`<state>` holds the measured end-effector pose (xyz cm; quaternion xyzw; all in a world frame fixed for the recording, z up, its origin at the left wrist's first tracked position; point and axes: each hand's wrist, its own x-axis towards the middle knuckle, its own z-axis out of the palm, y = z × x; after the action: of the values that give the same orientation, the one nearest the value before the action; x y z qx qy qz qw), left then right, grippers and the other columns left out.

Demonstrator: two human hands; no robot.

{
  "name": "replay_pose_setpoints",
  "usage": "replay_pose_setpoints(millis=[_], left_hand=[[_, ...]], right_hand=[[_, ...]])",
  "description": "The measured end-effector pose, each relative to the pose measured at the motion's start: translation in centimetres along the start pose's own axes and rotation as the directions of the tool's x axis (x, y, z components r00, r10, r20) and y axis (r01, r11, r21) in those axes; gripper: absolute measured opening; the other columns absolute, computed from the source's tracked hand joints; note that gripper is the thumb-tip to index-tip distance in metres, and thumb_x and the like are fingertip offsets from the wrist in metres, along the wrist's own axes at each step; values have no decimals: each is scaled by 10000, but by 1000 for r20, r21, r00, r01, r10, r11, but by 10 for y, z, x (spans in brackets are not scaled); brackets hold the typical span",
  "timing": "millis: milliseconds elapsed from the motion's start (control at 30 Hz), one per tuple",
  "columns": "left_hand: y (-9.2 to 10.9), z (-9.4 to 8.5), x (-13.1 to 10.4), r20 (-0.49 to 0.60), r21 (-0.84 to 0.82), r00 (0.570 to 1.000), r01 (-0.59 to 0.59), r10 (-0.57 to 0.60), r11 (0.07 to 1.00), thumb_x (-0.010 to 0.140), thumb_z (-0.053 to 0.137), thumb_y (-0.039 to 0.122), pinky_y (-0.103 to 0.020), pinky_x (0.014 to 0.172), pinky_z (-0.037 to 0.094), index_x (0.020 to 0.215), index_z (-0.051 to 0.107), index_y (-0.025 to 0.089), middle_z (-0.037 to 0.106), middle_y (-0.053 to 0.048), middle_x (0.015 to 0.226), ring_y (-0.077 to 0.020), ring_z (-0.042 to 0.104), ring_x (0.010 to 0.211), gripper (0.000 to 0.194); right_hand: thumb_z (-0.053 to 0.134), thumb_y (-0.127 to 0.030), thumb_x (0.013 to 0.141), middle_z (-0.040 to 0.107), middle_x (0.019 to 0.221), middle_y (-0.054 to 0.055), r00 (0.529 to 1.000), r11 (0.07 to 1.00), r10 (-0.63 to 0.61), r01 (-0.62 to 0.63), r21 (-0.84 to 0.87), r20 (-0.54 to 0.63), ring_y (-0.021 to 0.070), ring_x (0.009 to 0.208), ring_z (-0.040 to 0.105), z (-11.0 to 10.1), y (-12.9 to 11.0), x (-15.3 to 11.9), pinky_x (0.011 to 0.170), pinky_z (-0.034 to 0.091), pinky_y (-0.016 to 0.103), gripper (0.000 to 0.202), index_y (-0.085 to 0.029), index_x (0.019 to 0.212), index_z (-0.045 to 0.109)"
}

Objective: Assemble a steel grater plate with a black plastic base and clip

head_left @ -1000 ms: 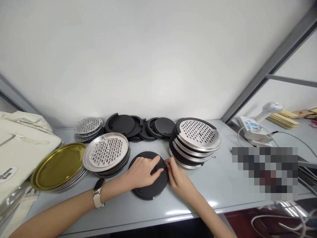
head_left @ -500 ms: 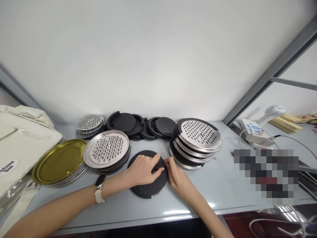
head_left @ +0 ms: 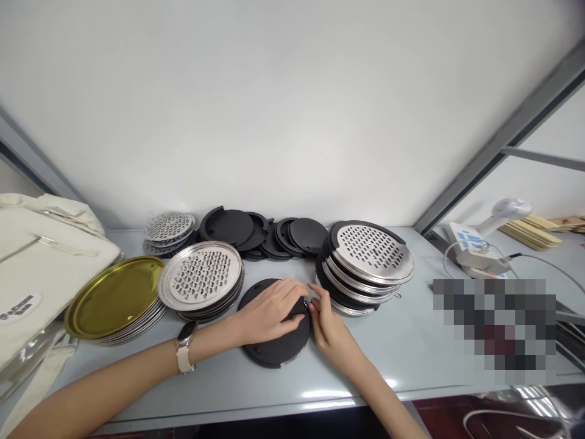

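Note:
A round black disc, like a grater's backing plate, lies flat on the table, a thin bright metal edge along its lower right. My left hand rests over it, fingers and thumb bent round its right side. At the disc's right rim sits a small metal clasp. My right hand works there, thumb against the clasp and index finger raised above it; the other fingers are curled. Right of the disc stands a stack of slotted metal graters with black plates between. To the left is a pile topped by a coarse round grater.
Gold-coloured round trays are stacked at left beside a cream bag. Smaller graters and several black discs line the wall. A white handheld device with a cable stands right, beyond a blurred patch.
My right index finger has lifted and straightened away from the clasp. My left fingers have drawn closer to the disc's right rim. The view has shifted slightly.

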<state>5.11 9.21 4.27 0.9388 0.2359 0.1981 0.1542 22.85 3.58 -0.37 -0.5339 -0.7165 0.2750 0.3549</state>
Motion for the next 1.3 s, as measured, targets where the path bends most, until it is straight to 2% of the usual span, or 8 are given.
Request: replay_pose_setpoints(millis=[67, 200, 333, 767, 967, 1300], left_hand=[[1, -2, 1, 22, -39, 1000, -15, 16, 999, 881, 492, 180, -373, 894, 430, 1138, 439, 193, 552, -76, 1065, -223, 529, 1006, 262], [1, -2, 2, 81, -86, 996, -31, 38, 996, 912, 446, 153, -374, 935, 405, 1212, 398, 204, 556, -80, 1150, -216, 527, 1065, 309], [0, -1, 1, 93, -92, 996, -2, 11, 996, 914, 450, 144, -345, 909, 414, 1196, 406, 197, 577, -76, 1118, -210, 534, 1055, 291], [-2, 3, 2, 68, -68, 997, -29, 34, 997, 922, 440, 149, -357, 961, 340, 1175, 461, 190, 608, -71, 1100, -199, 542, 1064, 257], [-5, 6, 2, 52, -65, 997, -54, 58, 996, 924, 442, 155, -345, 959, 337, 1138, 517, 187, 620, -65, 1084, -191, 544, 1062, 229], [-4, 4, 2, 31, -124, 998, -43, 47, 991, 923, 445, 164, -351, 964, 348, 1142, 530, 196, 623, -60, 1072, -193, 554, 1048, 237]], right_hand=[[280, -192, 966, 615, 842, 76, 1000, 1000, 8, -8, 10, -2, 203, 754, 650, 1, 1, 0, 708, 517, 334, 381, -150, 1339, 216], [284, -194, 966, 608, 1108, 173, 1000, 1000, 0, 0, 14, -2, 230, 1050, 618, 1, 4, 0, 866, 495, 381, 386, -153, 1342, 210], [280, -186, 967, 567, 1217, 202, 1000, 1000, -6, 5, 23, 21, 223, 1139, 574, 0, 3, 0, 925, 469, 390, 384, -150, 1341, 201], [274, -202, 976, 629, 1070, 142, 999, 998, 36, -36, 60, 11, 216, 992, 628, -1, -2, -1, 826, 493, 347, 337, -170, 1309, 237], [281, -211, 972, 631, 915, 74, 998, 998, 61, -60, 33, -28, 198, 785, 642, 0, -1, -1, 708, 490, 306, 283, -194, 1254, 268], [292, -203, 963, 609, 822, 46, 997, 997, 50, -53, -61, -53, 204, 740, 632, 0, -2, -4, 653, 470, 284, 258, -186, 1221, 288]])
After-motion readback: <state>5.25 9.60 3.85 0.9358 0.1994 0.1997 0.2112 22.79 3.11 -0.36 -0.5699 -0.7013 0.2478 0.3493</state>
